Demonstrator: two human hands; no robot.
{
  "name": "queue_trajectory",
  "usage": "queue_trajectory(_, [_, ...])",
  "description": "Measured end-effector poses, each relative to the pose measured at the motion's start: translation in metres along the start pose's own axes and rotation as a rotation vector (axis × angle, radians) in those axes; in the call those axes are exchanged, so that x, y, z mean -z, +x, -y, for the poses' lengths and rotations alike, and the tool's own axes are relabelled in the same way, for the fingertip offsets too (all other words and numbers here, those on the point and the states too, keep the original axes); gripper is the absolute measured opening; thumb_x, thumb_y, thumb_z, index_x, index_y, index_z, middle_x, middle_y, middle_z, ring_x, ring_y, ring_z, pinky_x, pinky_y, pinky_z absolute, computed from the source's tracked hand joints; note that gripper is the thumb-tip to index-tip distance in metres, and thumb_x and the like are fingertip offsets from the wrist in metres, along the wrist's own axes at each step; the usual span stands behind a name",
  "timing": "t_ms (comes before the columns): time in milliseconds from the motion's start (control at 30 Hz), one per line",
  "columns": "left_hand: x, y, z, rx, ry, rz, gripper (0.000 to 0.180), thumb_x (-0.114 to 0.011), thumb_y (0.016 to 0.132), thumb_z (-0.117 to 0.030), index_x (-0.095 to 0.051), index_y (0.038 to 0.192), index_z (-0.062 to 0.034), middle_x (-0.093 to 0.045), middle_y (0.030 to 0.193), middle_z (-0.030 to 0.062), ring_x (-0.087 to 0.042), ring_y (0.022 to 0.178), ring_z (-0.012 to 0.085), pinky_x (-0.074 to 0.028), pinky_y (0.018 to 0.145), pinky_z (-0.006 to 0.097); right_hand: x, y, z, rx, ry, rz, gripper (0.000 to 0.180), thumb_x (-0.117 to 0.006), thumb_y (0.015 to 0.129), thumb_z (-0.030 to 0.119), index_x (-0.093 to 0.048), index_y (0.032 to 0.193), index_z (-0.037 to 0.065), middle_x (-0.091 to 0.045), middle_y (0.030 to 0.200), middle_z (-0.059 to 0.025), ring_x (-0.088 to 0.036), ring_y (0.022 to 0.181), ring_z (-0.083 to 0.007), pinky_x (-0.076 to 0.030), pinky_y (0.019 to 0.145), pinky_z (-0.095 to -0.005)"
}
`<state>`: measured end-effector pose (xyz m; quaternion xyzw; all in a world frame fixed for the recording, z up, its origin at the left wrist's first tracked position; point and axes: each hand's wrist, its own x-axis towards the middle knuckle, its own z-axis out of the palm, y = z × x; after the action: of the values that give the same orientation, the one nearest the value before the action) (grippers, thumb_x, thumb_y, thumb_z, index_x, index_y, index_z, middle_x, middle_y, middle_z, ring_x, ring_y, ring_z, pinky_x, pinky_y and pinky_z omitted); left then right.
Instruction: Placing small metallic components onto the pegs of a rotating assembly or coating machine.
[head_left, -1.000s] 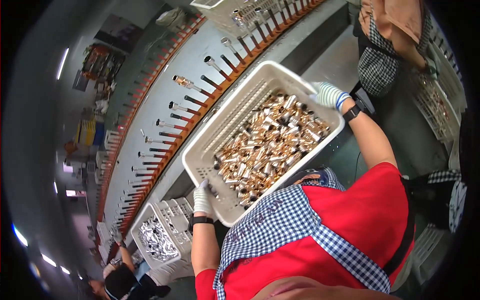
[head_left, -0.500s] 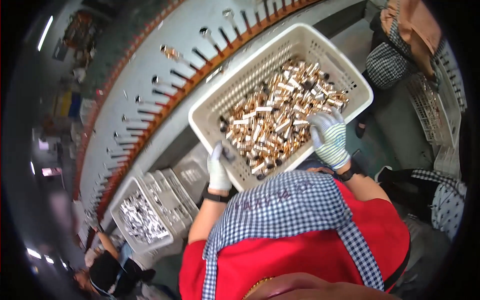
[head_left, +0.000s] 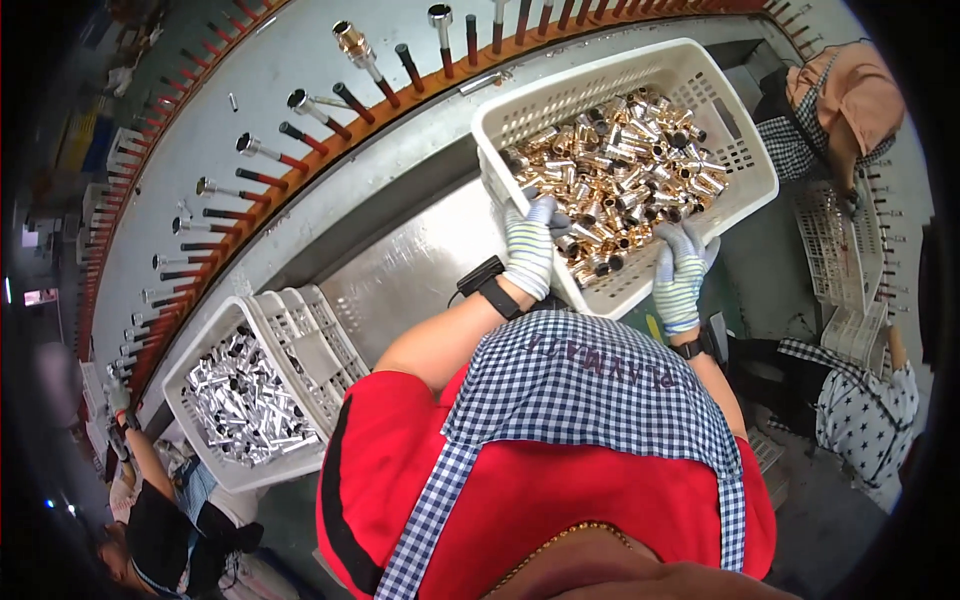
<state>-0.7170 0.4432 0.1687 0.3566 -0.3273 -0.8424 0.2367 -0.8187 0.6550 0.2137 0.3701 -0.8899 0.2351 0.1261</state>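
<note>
i am seeing one white basket (head_left: 745, 195) of copper-coloured metal tubes (head_left: 620, 180) at one o'clock. my left hand (head_left: 530, 255) and right hand (head_left: 683, 272) are both gripping its near rim. one second basket (head_left: 300, 330), holding silver tubes (head_left: 240, 405), is sitting at eight o'clock.

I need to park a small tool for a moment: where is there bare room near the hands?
The bare metal sheet between the basket of gold parts and the basket of silver parts is free. The orange-edged rack of pegs is crowded; left hand and right hand occupy the near rim.
</note>
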Motion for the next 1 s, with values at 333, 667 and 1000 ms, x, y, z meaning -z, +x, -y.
queue_trajectory(333, [0.109, 0.068, -0.159, -1.016, 0.576, -0.172, 0.054, -0.064, 0.096, -0.015, -0.040, 0.142, 0.0005, -0.053, 0.121, 0.0079, -0.055, 0.104, 0.0180, -0.045, 0.100, 0.033, -0.015, -0.036, 0.082, -0.014, 0.198, 0.019, 0.020, -0.063, 0.080, 0.002, -0.071, 0.096, 0.009, -0.073, 0.100, -0.0083, -0.061, 0.108, -0.0319, -0.048, 0.098, -0.0469])
queue_trajectory(667, [0.194, 0.191, -0.336, -1.010, 0.858, -0.439, 0.020, -0.068, 0.093, -0.016, -0.054, 0.084, -0.0050, -0.055, 0.070, 0.0021, -0.048, 0.061, 0.0142, -0.046, 0.059, 0.035, -0.010, -0.037, 0.097, -0.134, 0.284, 0.020, 0.020, -0.064, 0.079, 0.002, -0.072, 0.095, 0.011, -0.072, 0.100, -0.0039, -0.063, 0.108, -0.0269, -0.042, 0.105, -0.0496])
queue_trajectory(1000, [0.108, 0.129, -0.330, -1.115, 1.050, -0.162, 0.027, -0.066, 0.099, -0.018, -0.062, 0.116, 0.0023, -0.057, 0.090, 0.0059, -0.047, 0.080, 0.0171, -0.047, 0.080, 0.034, -0.027, -0.049, 0.080, -0.050, 0.222, -0.084, 0.019, -0.058, 0.084, 0.016, -0.073, 0.093, 0.024, -0.067, 0.092, 0.0121, -0.058, 0.104, -0.0179, -0.017, 0.113, -0.0662])
